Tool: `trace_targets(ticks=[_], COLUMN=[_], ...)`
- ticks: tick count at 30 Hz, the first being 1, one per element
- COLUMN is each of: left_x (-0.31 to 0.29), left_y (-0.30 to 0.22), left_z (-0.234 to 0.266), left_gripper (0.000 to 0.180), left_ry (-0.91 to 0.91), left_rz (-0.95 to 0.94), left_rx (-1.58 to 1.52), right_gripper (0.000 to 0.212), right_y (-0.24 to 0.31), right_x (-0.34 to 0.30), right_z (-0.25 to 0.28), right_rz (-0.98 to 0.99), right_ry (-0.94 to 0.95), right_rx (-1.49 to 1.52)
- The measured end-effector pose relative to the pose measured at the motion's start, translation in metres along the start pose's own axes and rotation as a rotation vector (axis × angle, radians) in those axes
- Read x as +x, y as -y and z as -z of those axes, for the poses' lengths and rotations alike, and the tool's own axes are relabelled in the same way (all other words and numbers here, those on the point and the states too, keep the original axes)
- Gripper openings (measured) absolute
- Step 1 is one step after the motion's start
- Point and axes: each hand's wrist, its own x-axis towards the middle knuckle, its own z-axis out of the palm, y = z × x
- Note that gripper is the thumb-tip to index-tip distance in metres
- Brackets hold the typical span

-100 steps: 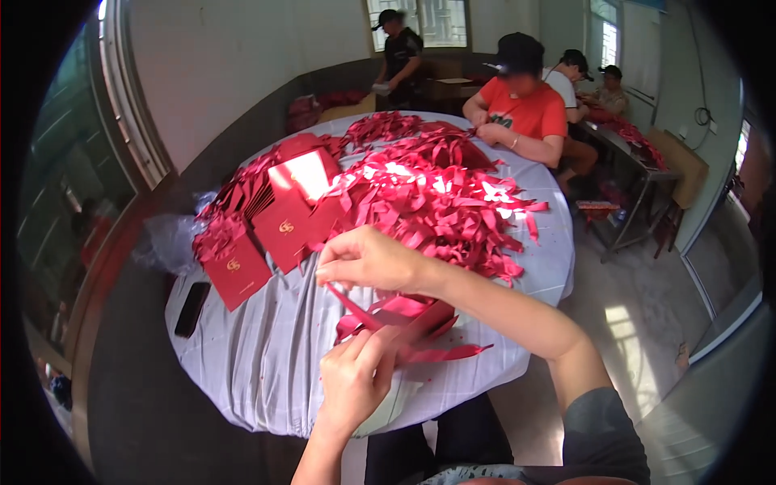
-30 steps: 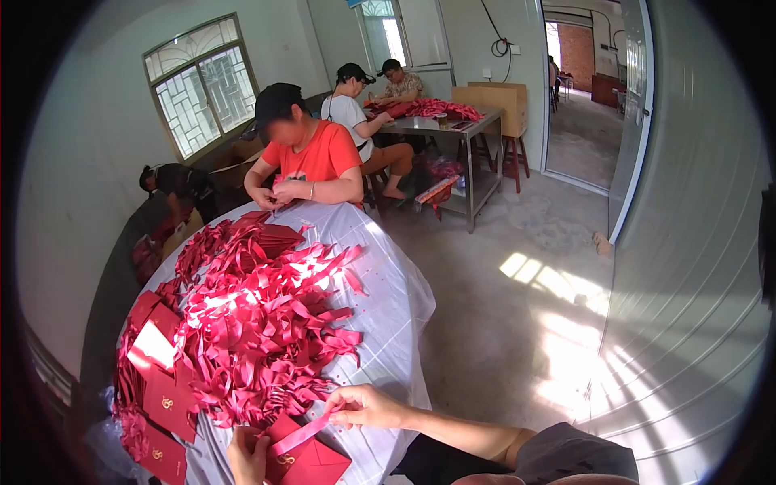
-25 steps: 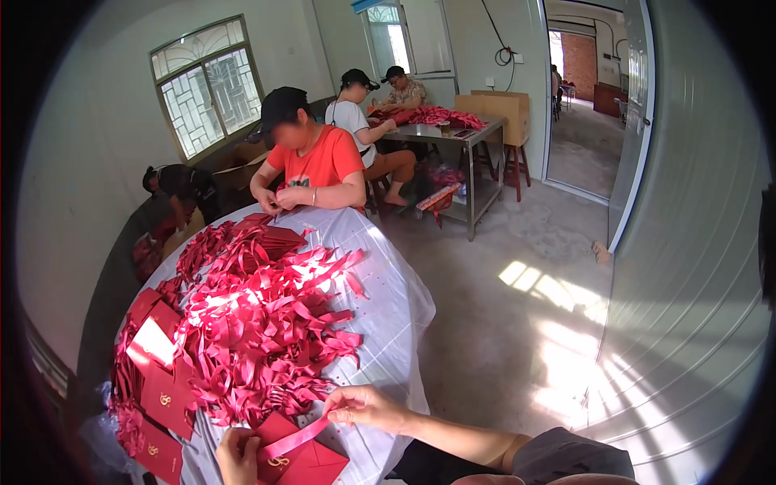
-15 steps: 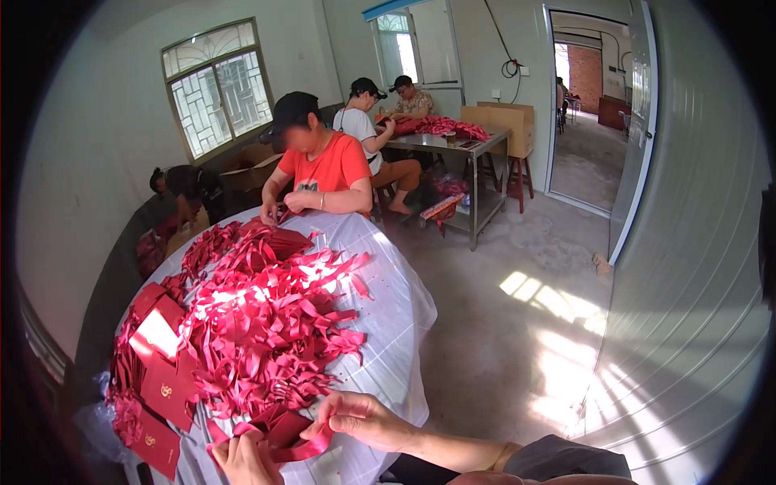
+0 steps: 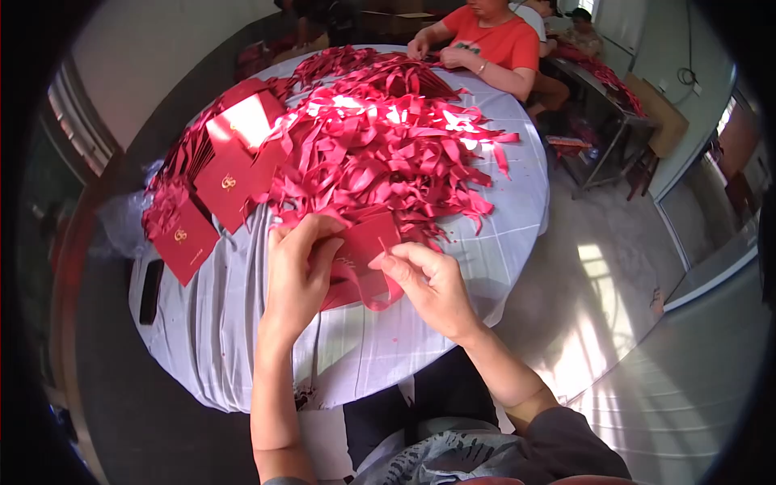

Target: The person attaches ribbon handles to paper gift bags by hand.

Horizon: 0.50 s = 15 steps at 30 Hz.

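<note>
At the near side of one cloth-covered table [image 5: 242, 347], we work on one red pouch [image 5: 373, 236] between two hands: our right hand [image 5: 432, 284] pinches one red ribbon [image 5: 374, 301], thumb and forefinger together, while our left hand [image 5: 301, 271] curls partway at the pouch's left side, its exact grip hidden. To the left, we count one black phone [image 5: 150, 291] and three gold-marked pouches [image 5: 220, 198].

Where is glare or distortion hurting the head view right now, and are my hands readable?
Head view: sunlight bleaches one red card nearly white and leaves blown-out streaks on the ribbon pile; head view: bright patches stripe the floor at right; head view: fisheye blackens the corners; head view: left hand and right hand sit outside the glare, reasonably sharp.
</note>
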Motion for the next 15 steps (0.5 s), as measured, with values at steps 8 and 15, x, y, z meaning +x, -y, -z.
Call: trace_targets(ticks=[8, 15], left_x=[0.001, 0.000], left_y=[0.015, 0.007], left_z=[0.000, 0.000], left_gripper=[0.011, 0.020], left_ry=[0.070, 0.048], left_rz=[0.046, 0.013], left_rx=[0.019, 0.137], right_gripper=[0.015, 0.011], right_y=[-0.017, -0.017], right_x=[0.012, 0.018], right_z=[-0.023, -0.022], right_rz=[0.240, 0.240], right_ry=[-0.169, -0.166], right_rx=[-0.317, -0.343])
